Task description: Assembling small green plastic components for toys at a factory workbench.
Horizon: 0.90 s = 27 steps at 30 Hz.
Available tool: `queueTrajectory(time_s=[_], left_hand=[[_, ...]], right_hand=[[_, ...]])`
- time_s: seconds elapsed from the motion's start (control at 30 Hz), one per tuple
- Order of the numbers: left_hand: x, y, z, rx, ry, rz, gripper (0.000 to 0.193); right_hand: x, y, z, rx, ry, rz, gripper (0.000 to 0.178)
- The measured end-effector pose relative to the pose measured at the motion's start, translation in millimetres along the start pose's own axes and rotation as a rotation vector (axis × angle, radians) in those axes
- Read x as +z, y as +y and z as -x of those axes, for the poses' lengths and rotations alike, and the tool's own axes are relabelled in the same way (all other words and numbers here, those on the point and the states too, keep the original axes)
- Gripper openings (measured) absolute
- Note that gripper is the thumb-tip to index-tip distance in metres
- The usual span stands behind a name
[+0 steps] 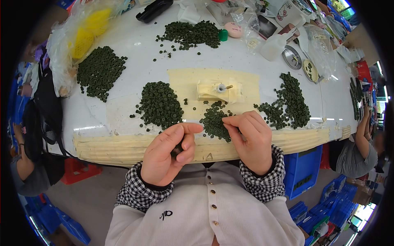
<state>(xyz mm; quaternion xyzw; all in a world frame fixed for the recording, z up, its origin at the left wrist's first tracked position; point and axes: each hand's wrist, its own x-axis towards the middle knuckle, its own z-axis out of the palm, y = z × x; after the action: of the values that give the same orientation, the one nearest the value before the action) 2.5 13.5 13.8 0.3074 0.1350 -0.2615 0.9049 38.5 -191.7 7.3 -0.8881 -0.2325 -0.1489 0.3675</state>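
Observation:
My left hand (pixel 168 153) is curled at the table's front edge, thumb against fingers, closed around a short dark stack of small green rings (pixel 177 151). My right hand (pixel 248 137) rests just right of it, fingertips pinched on a ring at the edge of a small pile of green rings (pixel 213 122). A bigger heap (pixel 161 104) of the same rings lies to the left. Behind the small pile stands a tape-wrapped block with an upright peg (pixel 221 89).
More ring piles lie at the left (pixel 99 71), the back (pixel 191 35) and the right (pixel 289 106) of the white table (pixel 135 45). Plastic bags, bottles and tins crowd the far edge. Blue crates (pixel 303 168) stand below; another person (pixel 361 143) sits at right.

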Motion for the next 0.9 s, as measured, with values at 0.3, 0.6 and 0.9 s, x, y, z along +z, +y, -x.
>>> queueTrajectory(time_s=[0.3,0.6,0.9], left_hand=[[-1.7,-0.8,-0.5,0.03,0.0,-0.048,0.021],[-5.9,-4.7,-0.6,0.052,-0.025,-0.046,0.022],[-4.0,-3.5,-1.6,0.063,-0.059,-0.055,0.025]], right_hand=[[-2.7,0.2,-2.9,0.01,0.001,-0.041,0.015],[-3.5,0.3,-2.0,0.032,0.011,-0.086,0.014],[-5.5,-1.1,-2.0,0.11,0.009,-0.15,0.014]])
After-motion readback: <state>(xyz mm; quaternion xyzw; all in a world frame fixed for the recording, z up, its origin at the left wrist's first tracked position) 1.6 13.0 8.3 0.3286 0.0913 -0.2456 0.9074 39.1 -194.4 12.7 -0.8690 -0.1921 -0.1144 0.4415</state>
